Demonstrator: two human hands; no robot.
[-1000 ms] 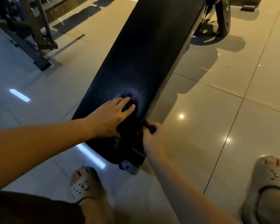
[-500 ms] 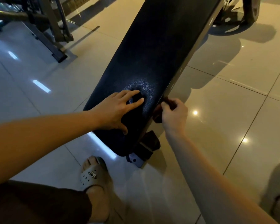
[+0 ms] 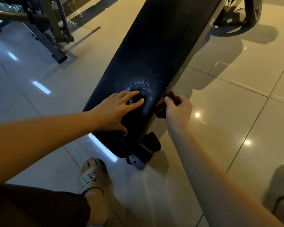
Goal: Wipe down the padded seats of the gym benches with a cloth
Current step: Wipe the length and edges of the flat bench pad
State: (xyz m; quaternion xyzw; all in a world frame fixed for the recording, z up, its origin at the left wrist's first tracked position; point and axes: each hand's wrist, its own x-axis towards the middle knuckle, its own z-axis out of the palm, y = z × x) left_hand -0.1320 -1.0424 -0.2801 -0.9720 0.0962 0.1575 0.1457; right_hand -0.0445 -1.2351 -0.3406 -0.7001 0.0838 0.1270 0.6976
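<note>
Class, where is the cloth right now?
Head view: the dark cloth is held in the right hand at the right edge of the padded seat near its close end, just right of the left hand resting on top.

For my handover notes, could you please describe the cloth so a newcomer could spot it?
Find the long black bench pad running up the middle of the view. At its right edge, near the close end, the right hand grips a dark cloth. It is the only bunched thing there, reddish-brown against the black pad.
</note>
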